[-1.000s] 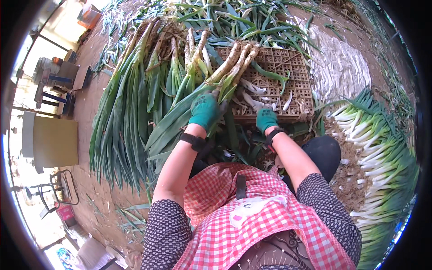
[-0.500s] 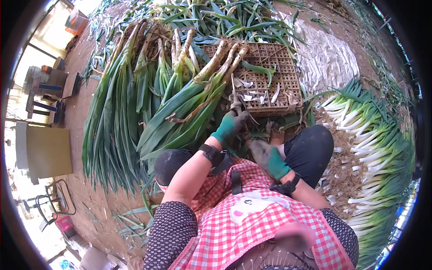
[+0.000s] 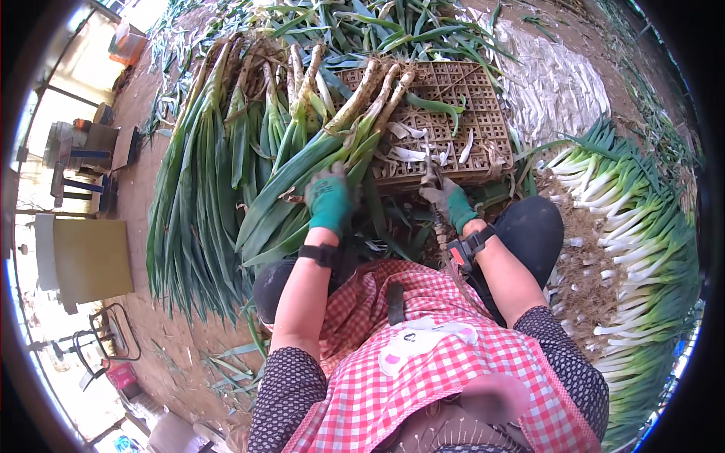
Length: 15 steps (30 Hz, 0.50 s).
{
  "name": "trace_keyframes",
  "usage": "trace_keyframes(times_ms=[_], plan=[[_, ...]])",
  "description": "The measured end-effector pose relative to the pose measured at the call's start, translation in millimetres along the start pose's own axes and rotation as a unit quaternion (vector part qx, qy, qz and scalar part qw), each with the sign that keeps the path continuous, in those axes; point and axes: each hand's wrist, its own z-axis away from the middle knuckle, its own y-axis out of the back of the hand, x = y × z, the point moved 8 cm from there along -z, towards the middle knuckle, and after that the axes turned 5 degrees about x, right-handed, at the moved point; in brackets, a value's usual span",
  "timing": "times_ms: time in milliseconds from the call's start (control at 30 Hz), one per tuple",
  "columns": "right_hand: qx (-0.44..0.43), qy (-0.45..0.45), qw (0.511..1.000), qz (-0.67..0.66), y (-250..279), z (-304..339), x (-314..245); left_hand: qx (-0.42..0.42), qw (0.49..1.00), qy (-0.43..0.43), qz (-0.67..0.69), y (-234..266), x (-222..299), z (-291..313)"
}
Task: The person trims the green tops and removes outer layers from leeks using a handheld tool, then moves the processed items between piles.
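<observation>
My left hand [image 3: 330, 200], in a green and grey glove, lies on the green leaves of an untrimmed leek [image 3: 298, 192], fingers stretched out over them. In my right hand [image 3: 447, 199], gloved the same way, is a slender-tipped tool [image 3: 430, 175]. It points away from me beside the crate's near edge, and a wrapped, hose-like tail hangs below it. Several leeks with muddy, rooty ends lie left of centre. Some of those ends rest on an upturned brown plastic crate [image 3: 487, 113], where white peelings [image 3: 408, 155] are scattered.
Cleaned leeks [image 3: 619, 234] form a long curved row at the right, with cut roots [image 3: 581, 283] beside it. Loose green leaves [image 3: 377, 30] and a pale sheet [image 3: 551, 83] lie beyond the crate. A box-like cabinet [image 3: 92, 260] and a hand cart [image 3: 113, 336] stand at the far left.
My hands were close together in front of the crate. The left has moved left onto the leek leaves; the right has risen to the crate's near edge with the tool.
</observation>
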Motion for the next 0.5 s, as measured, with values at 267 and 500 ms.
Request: trace_keyframes(times_ms=[267, 500], plan=[[0.031, -0.078, 0.816, 0.572, 19.0, 26.4, 4.2, -0.059, 0.989, 0.034, -0.129, -79.2, 7.3, -2.3], [0.040, -0.094, 0.883, 0.458, 39.2, 31.0, 6.7, -0.058, 0.993, 0.065, -0.081, -66.4, 42.1, -22.4]])
